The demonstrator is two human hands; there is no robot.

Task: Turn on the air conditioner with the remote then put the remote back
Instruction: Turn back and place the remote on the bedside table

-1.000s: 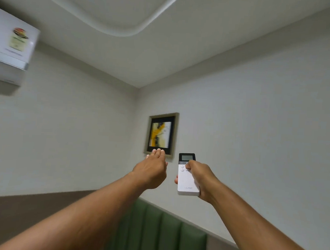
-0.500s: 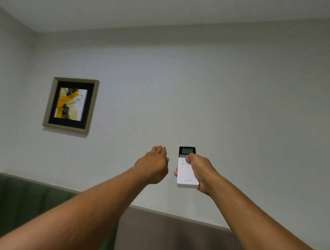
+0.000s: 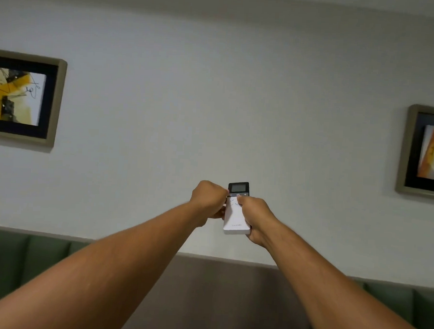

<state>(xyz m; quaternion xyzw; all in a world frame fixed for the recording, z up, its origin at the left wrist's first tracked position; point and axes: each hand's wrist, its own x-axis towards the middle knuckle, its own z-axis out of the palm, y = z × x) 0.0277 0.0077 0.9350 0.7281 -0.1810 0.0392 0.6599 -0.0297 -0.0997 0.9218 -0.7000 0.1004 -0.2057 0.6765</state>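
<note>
My right hand [image 3: 256,216] wraps the slim white plastic remote [image 3: 236,215], thumb on its buttons; my left hand [image 3: 207,201] curls against its left edge. Framed picture [image 3: 23,97] far left.

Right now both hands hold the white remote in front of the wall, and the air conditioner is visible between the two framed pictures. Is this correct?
Not quite. The head view shows only bare wall between the left picture and the right picture; no air conditioner is visible. The left hand and right hand do hold the white remote.
</note>
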